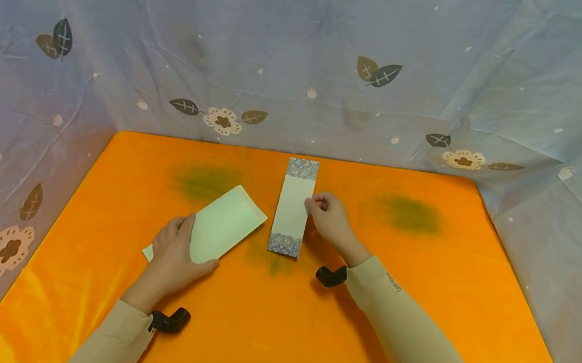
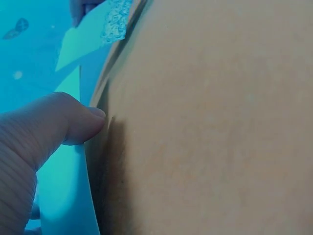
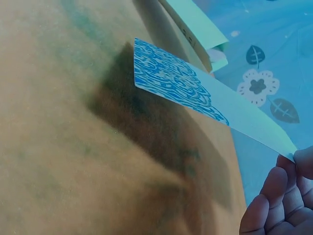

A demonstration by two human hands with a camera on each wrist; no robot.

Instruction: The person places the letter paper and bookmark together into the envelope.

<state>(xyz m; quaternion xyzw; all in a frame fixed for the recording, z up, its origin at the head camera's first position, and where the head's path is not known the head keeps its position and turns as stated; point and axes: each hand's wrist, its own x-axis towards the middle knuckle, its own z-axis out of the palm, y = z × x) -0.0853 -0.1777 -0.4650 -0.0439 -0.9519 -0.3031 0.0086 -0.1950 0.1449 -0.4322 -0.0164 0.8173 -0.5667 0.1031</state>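
Observation:
My left hand [image 1: 173,257] grips a pale green, flat paper envelope [image 1: 228,222], fingers along its far side and thumb at the near edge. In the left wrist view the thumb [image 2: 73,117] lies against the envelope's edge. To the right, my right hand [image 1: 334,223] pinches the long right edge of a narrow white card [image 1: 293,206] between thumb and fingertips. Blue lace-like patterns band both ends of the card. Its patterned end [image 3: 171,81] casts a shadow on the cloth below, held up off it. The envelope's far end [image 3: 217,56] shows a gap in the right wrist view.
An orange cloth [image 1: 248,335] with a few dark greenish patches covers the table. Grey-blue curtains [image 1: 310,37] printed with leaves and flowers stand behind and at both sides. Black camera mounts [image 1: 330,276] sit at both wrists, beside beige sleeves.

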